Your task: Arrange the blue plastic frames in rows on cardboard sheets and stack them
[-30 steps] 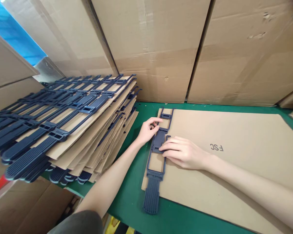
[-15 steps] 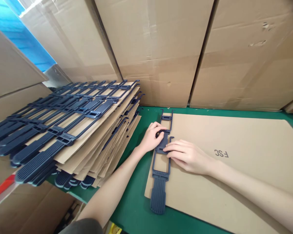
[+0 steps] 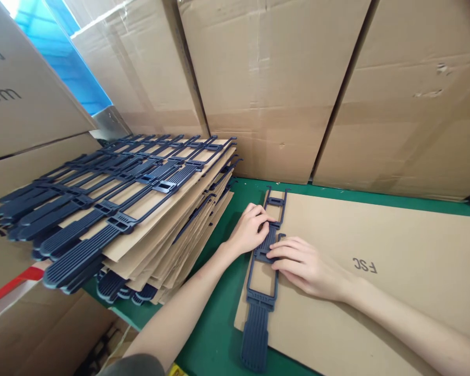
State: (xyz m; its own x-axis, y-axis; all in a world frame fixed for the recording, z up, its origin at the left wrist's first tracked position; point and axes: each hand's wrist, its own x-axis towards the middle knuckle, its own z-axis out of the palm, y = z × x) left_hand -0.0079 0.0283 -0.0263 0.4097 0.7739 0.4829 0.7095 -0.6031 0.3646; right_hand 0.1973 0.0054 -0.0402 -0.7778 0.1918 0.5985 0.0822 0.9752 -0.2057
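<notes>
A long dark-blue plastic strip (image 3: 255, 331), with open rectangular frames and a ribbed, rounded end, lies along the left edge of a cardboard sheet (image 3: 407, 235) printed "FSC" upside down. It looks like two similar pieces laid end to end; how they join is partly covered by fingers. My left hand (image 3: 250, 230) grips the upper ribbed part from the left, thumb and fingers closed around it. From the right, my right hand (image 3: 305, 263) holds the strip's crossbar just below, with bent fingertips on its edge. The ribbed end overhangs the sheet's near edge.
At left rises a stack of cardboard sheets (image 3: 164, 250) layered with rows of similar blue strips (image 3: 82, 256). Large cartons (image 3: 266, 78) wall off the back of the green table (image 3: 215, 313). An open carton (image 3: 58, 324) sits below the table's left edge.
The view has shifted slightly, so everything sits a little lower and farther right. Both hands keep their places on the blue strip.
</notes>
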